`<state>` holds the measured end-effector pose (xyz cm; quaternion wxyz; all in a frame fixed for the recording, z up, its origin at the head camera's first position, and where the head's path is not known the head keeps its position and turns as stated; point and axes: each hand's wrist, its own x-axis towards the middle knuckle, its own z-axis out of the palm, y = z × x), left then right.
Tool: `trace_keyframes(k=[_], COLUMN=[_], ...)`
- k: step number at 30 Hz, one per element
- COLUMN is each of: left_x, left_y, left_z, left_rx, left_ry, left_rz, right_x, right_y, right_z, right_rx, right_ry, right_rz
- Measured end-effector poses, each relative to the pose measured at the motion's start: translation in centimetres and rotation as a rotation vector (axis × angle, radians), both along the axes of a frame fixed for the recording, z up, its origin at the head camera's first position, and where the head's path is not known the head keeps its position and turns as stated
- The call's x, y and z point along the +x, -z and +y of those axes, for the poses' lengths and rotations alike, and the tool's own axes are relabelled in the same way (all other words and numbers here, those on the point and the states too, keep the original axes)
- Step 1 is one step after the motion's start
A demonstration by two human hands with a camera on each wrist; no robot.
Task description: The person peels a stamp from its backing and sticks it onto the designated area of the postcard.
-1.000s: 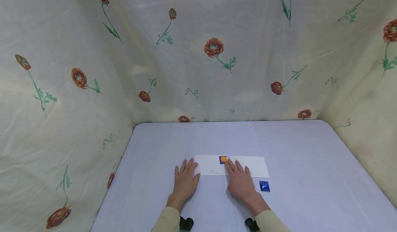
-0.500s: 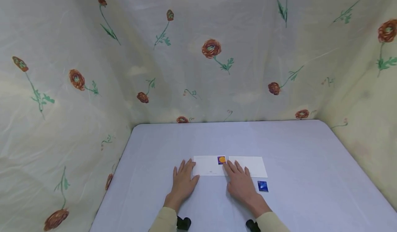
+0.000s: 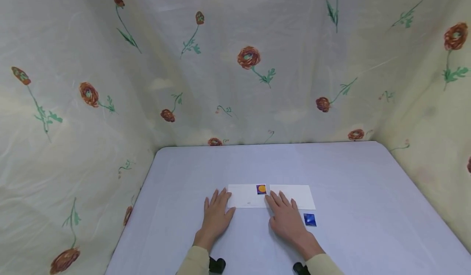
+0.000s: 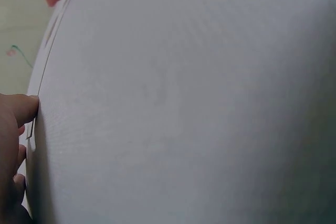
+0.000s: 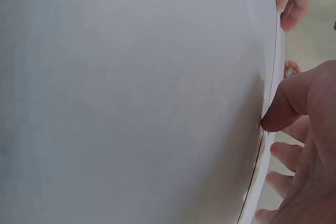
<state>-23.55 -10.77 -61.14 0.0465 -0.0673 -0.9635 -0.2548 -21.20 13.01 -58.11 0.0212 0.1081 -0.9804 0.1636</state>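
Left hand (image 3: pixel 215 220): grip released, fingers extended; I see its fingertips and thumb at the left edge of the left card (image 3: pixel 241 197). Right hand (image 3: pixel 287 220): likewise released, fingers stretched over the right card's (image 3: pixel 302 195) near left corner, one tip by the left card's right edge; contact there I cannot tell. Left card lies flat between both hands, purple stamp (image 3: pixel 261 189) in its far right corner. Blue stamp (image 3: pixel 310 220) lies on the table (image 3: pixel 349 177), just right of the right hand.
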Motion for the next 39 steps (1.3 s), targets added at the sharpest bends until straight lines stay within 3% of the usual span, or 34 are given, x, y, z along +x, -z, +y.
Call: trace_keyframes(k=[22,30,39], left_x=[0.1,0.4,0.9], left_y=[-0.4,-0.8,-1.0], left_z=[-0.5,-0.4,0.3], left_rx=[0.119,0.157,0.208], left_ry=[-0.013,-0.013,0.022], left_rz=[0.012,-0.016,0.043], right_x=[0.4,0.8,0.9], right_y=[-0.7,-0.6,-0.7], right_z=[0.6,1.0,1.4], right_rx=[-0.001,-0.02,-0.024], right_ry=[0.012,0.022,0.025], right_rz=[-0.008,0.008,-0.001])
